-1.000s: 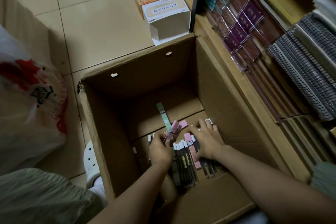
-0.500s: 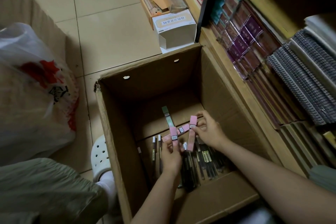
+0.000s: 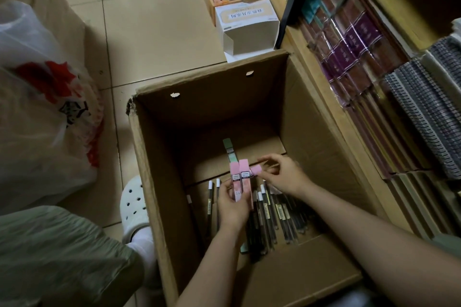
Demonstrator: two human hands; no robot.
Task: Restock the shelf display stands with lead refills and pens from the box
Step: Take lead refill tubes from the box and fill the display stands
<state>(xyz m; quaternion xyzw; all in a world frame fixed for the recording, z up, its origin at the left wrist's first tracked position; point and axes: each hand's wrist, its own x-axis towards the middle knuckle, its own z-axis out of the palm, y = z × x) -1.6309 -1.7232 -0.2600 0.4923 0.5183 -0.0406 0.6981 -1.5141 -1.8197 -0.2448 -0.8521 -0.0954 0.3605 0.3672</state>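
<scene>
Head view: looking down into an open cardboard box (image 3: 159,182) on a tiled floor, beside a wooden shelf (image 3: 321,97).
Left hand (image 3: 232,207): fingers curled round the lower ends of two pink refill packs (image 3: 240,178), held upright side by side; thumb lies across their front.
Right hand (image 3: 284,177): thumb and fingertips pinch a third pink pack (image 3: 257,170) by its end; the other fingers are bent loosely above it. This pack lies sideways, its near end touching the two upright ones.
Arms: both forearms reach from the bottom of the frame down into the box; the left comes up from below centre, the right slants in from the lower right. The hands are close together, above the box floor.
Pink packs: slim, flat, pale pink, each with a small dark label band near the top.
Green pack (image 3: 229,149): a similar slim pack, lying on the box floor just behind the pink ones.
Pens (image 3: 274,217): dark, thin, some white-capped, in loose rows on the box floor under and around the hands.
Shelf: wrapped purple books (image 3: 349,50) and spiral notebooks (image 3: 429,107) stacked on edge.
Floor: a white carton (image 3: 247,25) behind the box, a plastic bag (image 3: 42,107) at left, a white shoe (image 3: 133,204) by the box's left wall.
</scene>
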